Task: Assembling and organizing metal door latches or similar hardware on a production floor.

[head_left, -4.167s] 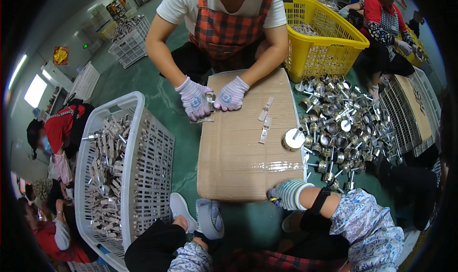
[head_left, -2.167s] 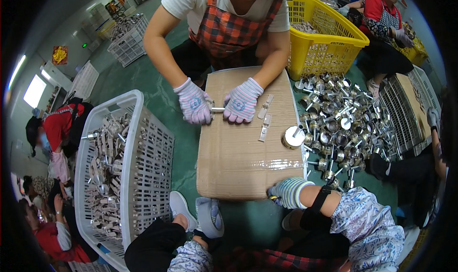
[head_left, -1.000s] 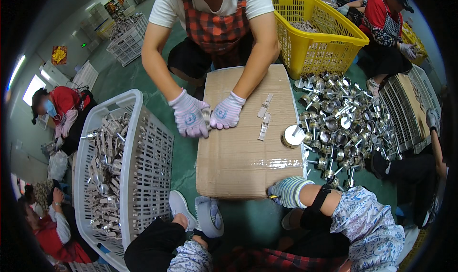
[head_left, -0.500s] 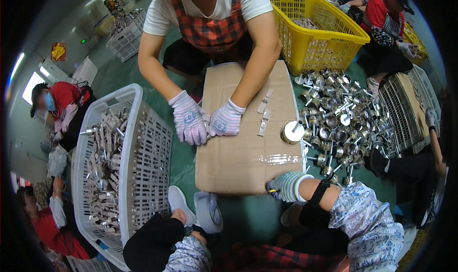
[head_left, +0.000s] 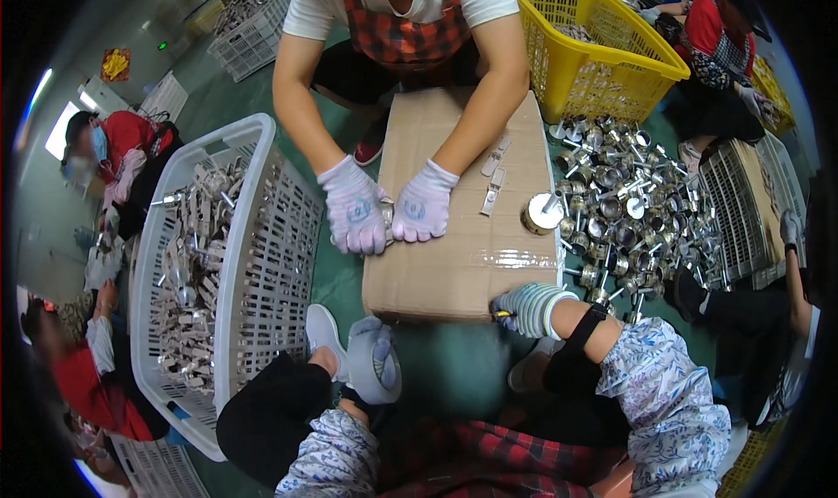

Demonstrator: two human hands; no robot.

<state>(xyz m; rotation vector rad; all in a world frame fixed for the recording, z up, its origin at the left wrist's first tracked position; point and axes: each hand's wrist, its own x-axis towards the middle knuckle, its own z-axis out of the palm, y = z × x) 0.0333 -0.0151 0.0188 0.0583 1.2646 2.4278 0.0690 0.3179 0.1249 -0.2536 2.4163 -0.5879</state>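
Note:
My left hand (head_left: pixel 381 345), in a grey glove, has its fingers through a wide roll of pale tape (head_left: pixel 360 364) beside my knee. My right hand (head_left: pixel 532 309), in a striped glove, is closed at the near right corner of a brown cardboard box (head_left: pixel 428 280). A small yellow tool (head_left: pixel 502 313) pokes out of its fingers; its kind is too small to make out. Across the box, a co-worker's two gloved hands (head_left: pixel 388 214) press at its left edge over a partly hidden metal piece. Two flat metal clips (head_left: pixel 493 191) and a round metal cup with a stem (head_left: pixel 543 212) lie on the cardboard.
A white crate (head_left: pixel 231 297) full of metal clips stands at the left. Many stemmed metal cups (head_left: pixel 611 201) are heaped on the floor at the right. A yellow basket (head_left: pixel 594 75) stands behind them. Other people sit working at both sides.
The box and surroundings appear higher in the picture. My left hand with the tape roll has risen and tilted slightly. The co-worker's hands stay at the box's left edge, their pose slightly changed.

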